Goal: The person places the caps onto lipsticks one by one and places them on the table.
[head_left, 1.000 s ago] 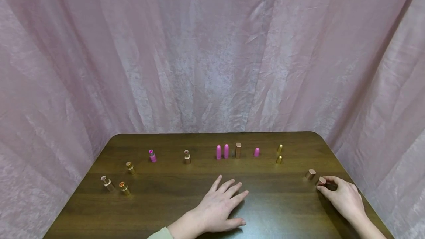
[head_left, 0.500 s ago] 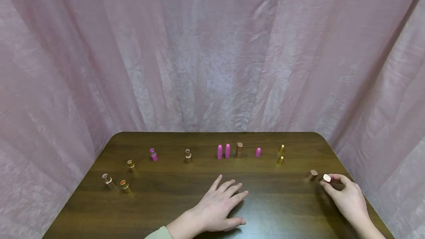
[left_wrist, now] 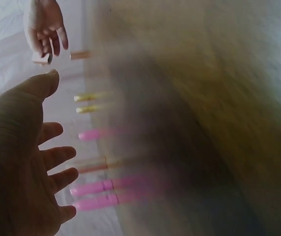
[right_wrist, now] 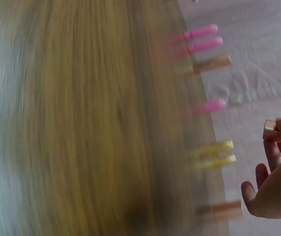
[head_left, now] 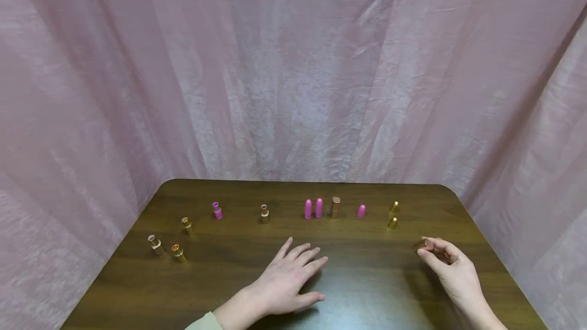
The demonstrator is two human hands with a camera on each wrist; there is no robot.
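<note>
My right hand [head_left: 451, 269] pinches a rose-gold lipstick cap [head_left: 421, 245] between thumb and fingers, raised over the right part of the table. In the right wrist view, the held cap [right_wrist: 270, 130] is at the right edge, and a second rose-gold cap [right_wrist: 227, 210] stands on the table below it. That second cap is hidden in the head view, apparently behind the fingers. At the front middle, my left hand [head_left: 284, 281] is palm down with its fingers spread, holding nothing. Whether it touches the tabletop I cannot tell.
Uncapped lipsticks stand to the left: rose-gold [head_left: 156, 245], gold [head_left: 179, 253] and pink [head_left: 217, 211] ones among them. At the back are two pink closed lipsticks [head_left: 318, 208], a rose-gold one [head_left: 336, 208], a pink cap [head_left: 361, 211] and two gold caps [head_left: 393, 222]. Pink curtains surround the table.
My right hand has lifted the nearer rose-gold cap off the table and carried it leftward past the other one. The left hand has shifted slightly left, its fingers still spread.
</note>
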